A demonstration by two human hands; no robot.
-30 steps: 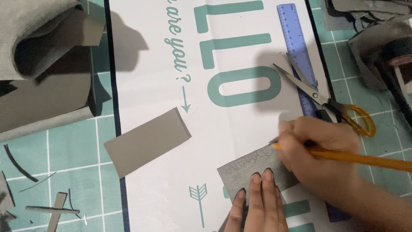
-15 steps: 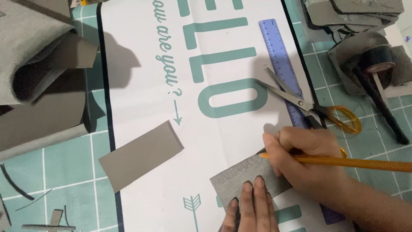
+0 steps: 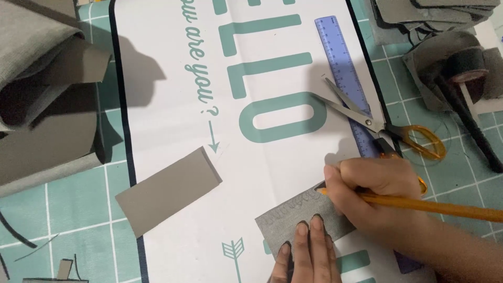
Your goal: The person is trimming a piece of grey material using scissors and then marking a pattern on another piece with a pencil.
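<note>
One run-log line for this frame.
left hand flat on grey strip | right hand marks it with orange pencil | scissors, ruler idle

Even, moderately bright indoor light falls from overhead on a white printed sheet with teal lettering (image 3: pixel 272 173), which shows no harsh glare. A broad soft shadow lies across the sheet's upper left, beside a dark roll of grey fabric (image 3: pixel 42 105). Fainter shadows sit under the orange-handled metal scissors (image 3: pixel 377 126) and the translucent blue plastic ruler (image 3: pixel 343 71). Focus is fairly sharp throughout, slightly soft toward the corners, with mild compression grain.
</note>
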